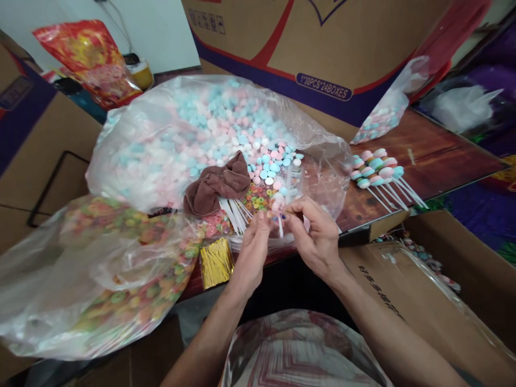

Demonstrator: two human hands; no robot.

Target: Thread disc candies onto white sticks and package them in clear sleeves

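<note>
Fingertips of my left hand (pixel 255 248) and my right hand (pixel 316 239) meet in a pinch around a small lollipop (pixel 278 206). Clear film seems to cover its pale pink head, and its white stick points down between the hands. Small dark blue spots show where the fingers meet; what they are I cannot tell. Left of my hands lie loose white sticks (pixel 236 215) and a brown cloth (pixel 217 185). A packet of gold twist ties (pixel 216 263) rests at the table's front edge, near my left wrist.
Behind my hands spreads a big clear bag of pastel candies (pixel 226 115). A bag of ring candies (pixel 133 285) hangs over the front left. Finished candy lollipops (pixel 377 171) lie right on the table (pixel 439 140). Cardboard boxes (pixel 403 279) stand front right and behind.
</note>
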